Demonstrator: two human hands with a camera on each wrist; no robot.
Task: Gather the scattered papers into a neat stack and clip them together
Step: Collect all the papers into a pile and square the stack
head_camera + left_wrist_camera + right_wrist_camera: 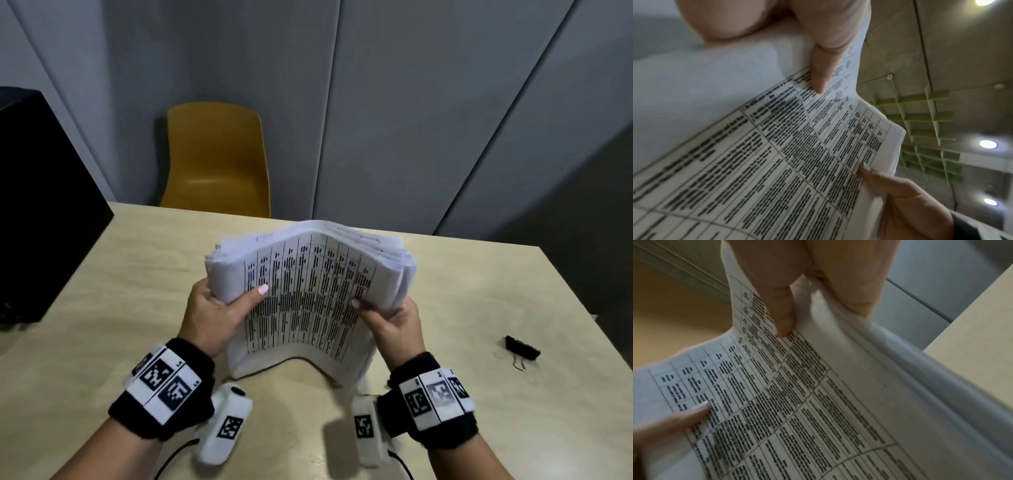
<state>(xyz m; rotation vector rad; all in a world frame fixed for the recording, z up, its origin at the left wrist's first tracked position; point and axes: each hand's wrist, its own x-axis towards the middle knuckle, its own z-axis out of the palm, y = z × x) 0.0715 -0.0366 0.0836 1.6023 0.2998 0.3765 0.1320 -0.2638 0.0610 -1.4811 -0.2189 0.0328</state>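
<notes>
Fingers of the left hand [214, 310] and right hand [394, 320] curled tight around the paper stack [308, 294], standing on the table [445, 394]; binder clip [522, 349] at three o'clock.

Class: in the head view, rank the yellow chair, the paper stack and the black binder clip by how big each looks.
1. Curved stack of printed white papers and yellow plastic chair: similar; the papers are nearer, so unranked.
2. Black metal binder clip: clearly smallest.
</notes>
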